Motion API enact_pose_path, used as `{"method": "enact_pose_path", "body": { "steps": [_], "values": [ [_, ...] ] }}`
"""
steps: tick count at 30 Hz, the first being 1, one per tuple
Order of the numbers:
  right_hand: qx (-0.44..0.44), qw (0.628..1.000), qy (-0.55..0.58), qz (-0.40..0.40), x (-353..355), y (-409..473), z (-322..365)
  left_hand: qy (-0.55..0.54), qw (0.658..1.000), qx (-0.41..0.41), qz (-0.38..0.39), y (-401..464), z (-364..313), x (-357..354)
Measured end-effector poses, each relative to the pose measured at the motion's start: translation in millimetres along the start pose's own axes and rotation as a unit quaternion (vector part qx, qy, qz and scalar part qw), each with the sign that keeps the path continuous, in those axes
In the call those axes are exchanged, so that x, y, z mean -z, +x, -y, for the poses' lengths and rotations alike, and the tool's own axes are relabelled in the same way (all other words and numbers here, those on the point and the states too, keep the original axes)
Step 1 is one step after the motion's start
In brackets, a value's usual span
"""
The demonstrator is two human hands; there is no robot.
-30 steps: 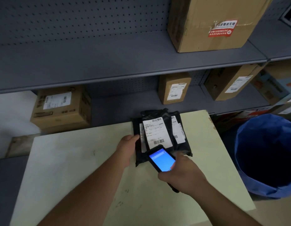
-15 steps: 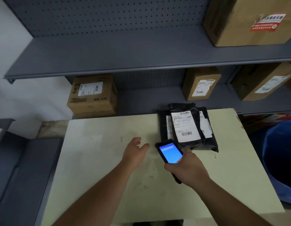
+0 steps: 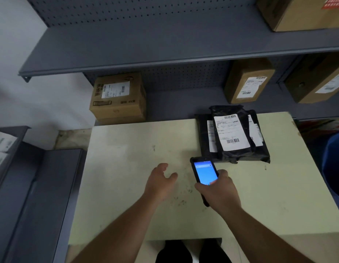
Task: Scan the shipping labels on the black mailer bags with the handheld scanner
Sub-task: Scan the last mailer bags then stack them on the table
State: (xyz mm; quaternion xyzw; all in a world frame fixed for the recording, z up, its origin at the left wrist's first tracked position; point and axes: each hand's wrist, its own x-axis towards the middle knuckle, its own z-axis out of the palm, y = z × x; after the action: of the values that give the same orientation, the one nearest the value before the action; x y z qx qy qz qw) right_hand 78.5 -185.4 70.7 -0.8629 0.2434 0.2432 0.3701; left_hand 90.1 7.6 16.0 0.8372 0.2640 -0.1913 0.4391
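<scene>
The lower black plastic mailer bags (image 3: 203, 137) are mostly covered by the top one. The small print on the white paper label (image 3: 230, 131) cannot be read. The round blue bin (image 3: 333, 164) is cut off at the right edge.

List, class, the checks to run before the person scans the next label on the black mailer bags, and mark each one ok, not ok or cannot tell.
1. Handheld scanner gripped in the right hand: ok.
2. Scanner screen lit: ok.
3. Top label facing up, both barcodes uncovered: ok.
4. Left hand open, clear of the black mailer bags: ok.
5. Labels on the lower bags exposed: not ok, the top bag overlaps them.
6. Scanner aimed at a barcode: cannot tell.
</scene>
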Motion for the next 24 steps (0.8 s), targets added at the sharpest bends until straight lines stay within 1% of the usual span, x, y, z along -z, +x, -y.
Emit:
{"method": "enact_pose_path", "body": {
  "steps": [7,16,21,24],
  "values": [
    [-0.033,0.999,-0.011,-0.003,-20,-6,-30,-0.005,1.000,0.022,0.002,-9,16,-14],
    [-0.079,0.996,-0.037,0.012,-39,0,-73,0.028,0.999,0.009,0.014,-12,35,-32],
    [-0.090,0.995,-0.040,0.017,-47,2,-82,0.062,0.998,-0.011,0.012,-14,45,-37],
    [-0.089,0.995,-0.051,0.014,-51,3,-83,0.063,0.998,-0.010,0.014,-15,50,-40]
  ]
}}
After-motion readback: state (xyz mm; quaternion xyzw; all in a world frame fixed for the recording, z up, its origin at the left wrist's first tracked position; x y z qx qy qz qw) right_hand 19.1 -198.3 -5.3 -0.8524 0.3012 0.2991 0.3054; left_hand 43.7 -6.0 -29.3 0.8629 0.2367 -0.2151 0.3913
